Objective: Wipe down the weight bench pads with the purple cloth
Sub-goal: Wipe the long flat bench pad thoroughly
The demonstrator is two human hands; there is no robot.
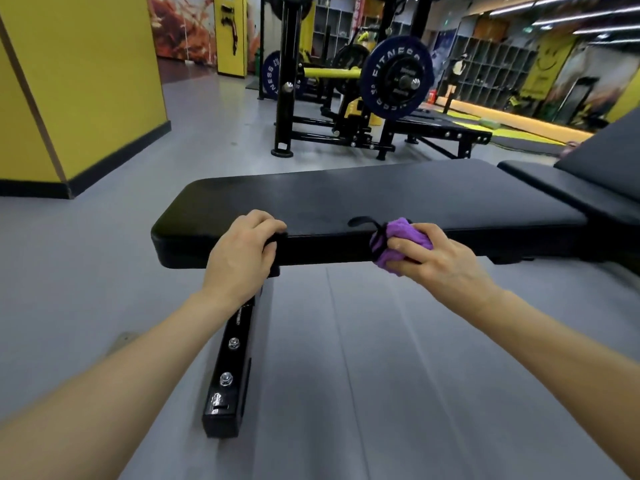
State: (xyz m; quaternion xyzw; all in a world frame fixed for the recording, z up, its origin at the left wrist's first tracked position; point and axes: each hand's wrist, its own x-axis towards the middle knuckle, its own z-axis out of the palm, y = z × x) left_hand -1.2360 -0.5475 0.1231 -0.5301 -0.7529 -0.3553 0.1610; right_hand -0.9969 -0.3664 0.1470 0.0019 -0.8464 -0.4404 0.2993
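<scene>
A long black bench pad (363,195) lies flat across the middle of the view. Its near edge faces me. My left hand (242,251) grips that near edge toward the pad's left end, fingers curled over the top. My right hand (440,258) holds the bunched purple cloth (401,237) against the near edge, right of centre. A thin black loop (362,221) sticks out from the cloth onto the pad top. A second black pad (602,161) rises at an angle at the far right.
The bench's black steel foot (228,372) with bolts runs along the grey floor toward me. Beyond the bench stands a black rack (287,81) with a loaded barbell plate (396,77). A yellow wall (83,81) juts out at the left.
</scene>
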